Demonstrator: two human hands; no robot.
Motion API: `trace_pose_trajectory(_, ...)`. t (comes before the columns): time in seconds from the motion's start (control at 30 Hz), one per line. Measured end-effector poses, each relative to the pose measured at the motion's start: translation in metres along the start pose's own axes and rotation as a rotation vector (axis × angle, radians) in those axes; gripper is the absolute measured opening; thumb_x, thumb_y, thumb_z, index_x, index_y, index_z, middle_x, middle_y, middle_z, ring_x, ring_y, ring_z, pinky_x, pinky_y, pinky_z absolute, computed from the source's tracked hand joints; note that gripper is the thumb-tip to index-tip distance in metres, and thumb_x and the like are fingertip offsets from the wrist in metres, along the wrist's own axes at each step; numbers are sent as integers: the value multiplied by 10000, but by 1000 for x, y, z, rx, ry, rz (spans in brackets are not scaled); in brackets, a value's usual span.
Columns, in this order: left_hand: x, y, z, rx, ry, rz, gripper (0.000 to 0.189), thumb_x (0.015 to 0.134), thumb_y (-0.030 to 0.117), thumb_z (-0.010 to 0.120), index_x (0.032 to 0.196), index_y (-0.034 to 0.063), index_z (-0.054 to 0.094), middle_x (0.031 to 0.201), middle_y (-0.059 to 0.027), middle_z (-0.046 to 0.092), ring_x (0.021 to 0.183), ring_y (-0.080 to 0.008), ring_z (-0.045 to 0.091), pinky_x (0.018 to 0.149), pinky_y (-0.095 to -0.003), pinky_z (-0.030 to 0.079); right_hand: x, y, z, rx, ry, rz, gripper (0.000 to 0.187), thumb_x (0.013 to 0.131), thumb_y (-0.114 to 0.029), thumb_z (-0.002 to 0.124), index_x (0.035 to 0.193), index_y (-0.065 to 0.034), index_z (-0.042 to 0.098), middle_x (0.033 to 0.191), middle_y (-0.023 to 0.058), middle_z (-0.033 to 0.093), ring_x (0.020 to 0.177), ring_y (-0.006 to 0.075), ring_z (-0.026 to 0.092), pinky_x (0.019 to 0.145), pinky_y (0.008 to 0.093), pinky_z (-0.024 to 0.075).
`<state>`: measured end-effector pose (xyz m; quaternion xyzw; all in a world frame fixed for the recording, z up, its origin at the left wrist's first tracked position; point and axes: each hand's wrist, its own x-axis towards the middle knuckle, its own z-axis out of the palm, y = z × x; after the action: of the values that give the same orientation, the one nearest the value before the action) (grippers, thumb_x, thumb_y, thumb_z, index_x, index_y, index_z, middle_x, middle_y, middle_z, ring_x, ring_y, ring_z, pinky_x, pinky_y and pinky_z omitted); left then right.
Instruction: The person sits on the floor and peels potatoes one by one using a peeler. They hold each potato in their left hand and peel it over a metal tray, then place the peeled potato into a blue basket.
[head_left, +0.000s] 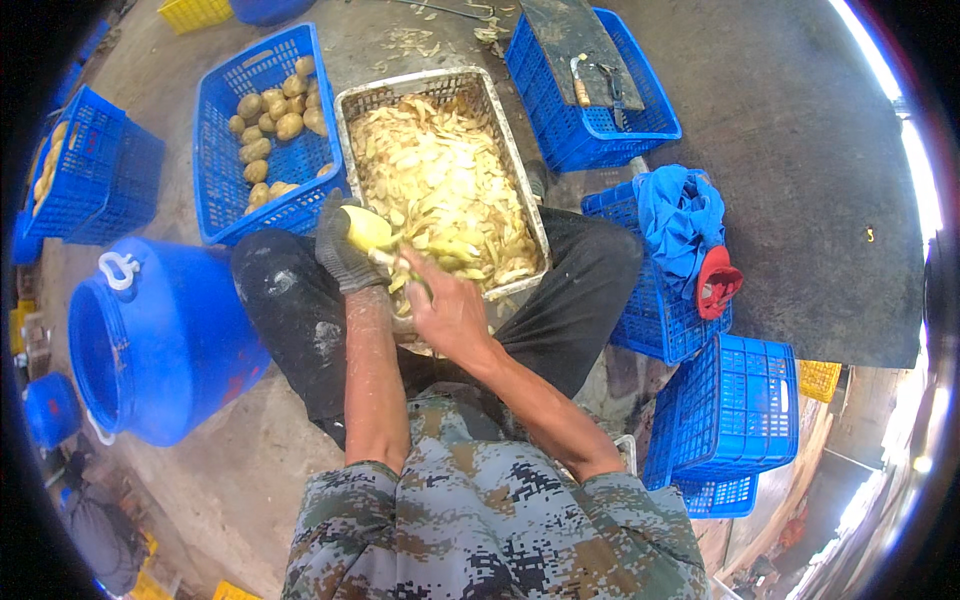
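My left hand (339, 251), in a dark grey knit glove, grips a pale yellow peeled potato (366, 227) above the near left part of a white plastic crate (517, 156). The crate holds a deep heap of potato peelings (442, 172). My bare right hand (454, 311) is closed around a small peeler (384, 259), close below the potato. Motion blur and my fingers hide most of the tool. To the left of the peelings, a blue plastic crate (262, 60) contains several unpeeled potatoes (289, 126).
A blue drum (191, 337) lies beside my left knee. At the upper right, a board (559, 37) with a hooked knife (579, 82) rests across a blue crate (637, 139). Blue cloth (679, 217) and a red cap (718, 283) lie on crates at my right. A person (105, 532) is at lower left.
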<state>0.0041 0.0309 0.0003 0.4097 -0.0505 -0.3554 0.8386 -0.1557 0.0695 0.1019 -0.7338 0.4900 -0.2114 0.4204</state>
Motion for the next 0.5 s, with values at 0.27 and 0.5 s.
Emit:
trace_pose_trajectory(0.27,-2,-8,1,-199,-89,-152,543,803,299,618,1240,-2,504,967,-131,635,794,-258,639,727,-372,550,38,-6,-18,-21,76,-68,399,824,-133,570,1220,-110,603,712,196,631,637,360,604,637,429,496)
trace_pose_trajectory(0.5,-7,-7,9,-112,16,-478,416,809,254,567,1075,-63,605,876,-173,668,775,-273,646,723,-376,545,25,26,-15,-206,26,-278,460,790,-133,641,1245,-156,580,708,162,617,639,328,605,596,427,482)
